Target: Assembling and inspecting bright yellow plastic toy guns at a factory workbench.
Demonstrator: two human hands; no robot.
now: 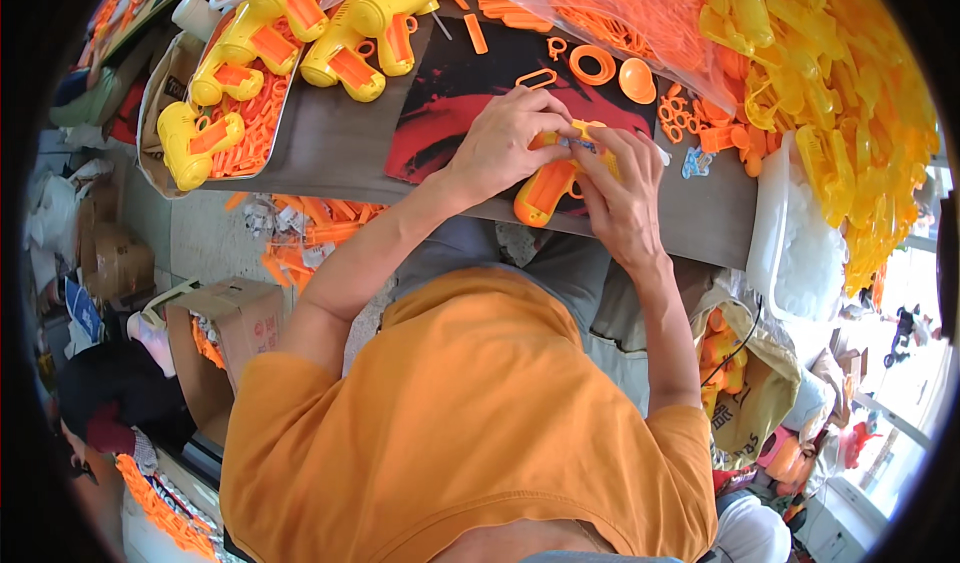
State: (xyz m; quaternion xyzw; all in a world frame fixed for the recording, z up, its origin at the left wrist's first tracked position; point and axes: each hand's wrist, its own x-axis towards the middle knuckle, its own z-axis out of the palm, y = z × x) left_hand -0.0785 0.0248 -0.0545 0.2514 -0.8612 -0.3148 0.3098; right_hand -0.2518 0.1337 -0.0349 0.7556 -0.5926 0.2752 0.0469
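Observation:
Both hands meet over a yellow and orange toy gun (pixel 546 193) at the table's near edge, its handle pointing toward me. My left hand (pixel 508 141) closes on its far left side, fingertips pressed against the body. From the right, my right hand (pixel 628 191) grips the same toy with bent fingers. A small bluish patch shows between the fingertips; I cannot make out what it is. Just beyond the hands lie an orange oval loop (pixel 536 79), an orange ring (pixel 592 65) and an orange cup-shaped piece (pixel 637 81) on a black and red mat (pixel 432 113).
Several yellow toy guns (pixel 375 33) lie at the far left, some over a box of small orange parts (pixel 255 128). A bag of orange pieces (pixel 640 18) sits at the back. Yellow shells (pixel 830 93) heap up on the right, above a white bin (pixel 775 218).

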